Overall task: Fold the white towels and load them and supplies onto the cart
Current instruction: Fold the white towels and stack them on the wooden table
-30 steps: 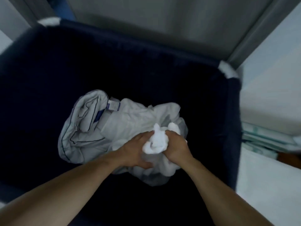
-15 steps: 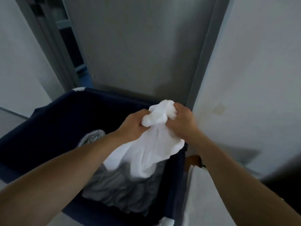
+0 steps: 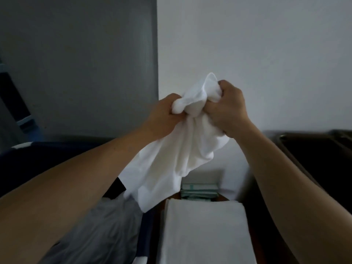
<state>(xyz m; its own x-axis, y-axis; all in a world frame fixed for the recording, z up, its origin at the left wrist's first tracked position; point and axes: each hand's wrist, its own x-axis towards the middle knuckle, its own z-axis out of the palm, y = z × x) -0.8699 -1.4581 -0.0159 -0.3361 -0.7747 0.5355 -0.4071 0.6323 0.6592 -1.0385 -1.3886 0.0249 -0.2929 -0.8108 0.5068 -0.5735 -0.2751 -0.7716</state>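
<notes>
A crumpled white towel hangs in the air in front of me, bunched at its top. My left hand grips the bunch from the left and my right hand grips it from the right, both fists closed round the cloth. Its loose lower end dangles above the edge of the dark blue laundry bin at lower left. A folded white towel lies flat just below, on the cart. The cart itself is mostly hidden.
Grey linen lies in the bin under my left arm. A stack of pale green packets sits behind the folded towel against the white wall. A dark tray or tub stands at right. A grey door panel fills the upper left.
Both hands have lifted the white towel up out of the bin and carried it to the right, over the folded towel. My view has swung right, away from the bin.
</notes>
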